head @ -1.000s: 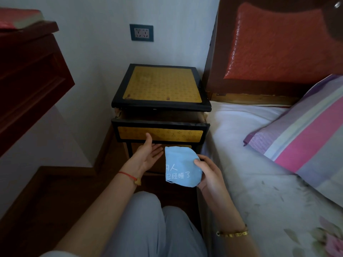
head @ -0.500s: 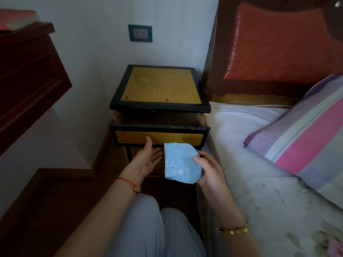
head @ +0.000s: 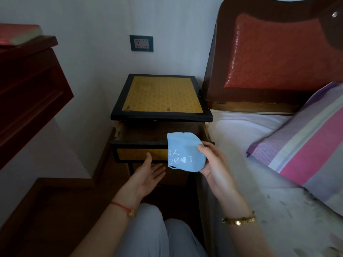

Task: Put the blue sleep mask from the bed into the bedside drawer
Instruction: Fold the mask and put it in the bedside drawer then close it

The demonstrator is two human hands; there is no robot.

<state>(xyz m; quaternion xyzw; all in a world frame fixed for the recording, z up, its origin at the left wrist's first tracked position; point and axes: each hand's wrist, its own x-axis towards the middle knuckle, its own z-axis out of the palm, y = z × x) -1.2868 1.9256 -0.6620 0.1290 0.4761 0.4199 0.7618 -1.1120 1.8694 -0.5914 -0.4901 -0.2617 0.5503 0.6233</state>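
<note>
left hand (head: pixel 148 178) palm-up, seemingly under drawer (head: pixel 141 153)

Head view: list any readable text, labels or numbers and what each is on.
"人" on the upper line of white handwriting-style print on the blue sleep mask, held in the right hand; the start of that line is cut off at the fold.
"已经睡了" on the lower line of the same mask; the first character is partly cut off.
Wall socket: no readable marking.
Nothing else carries text.
</note>
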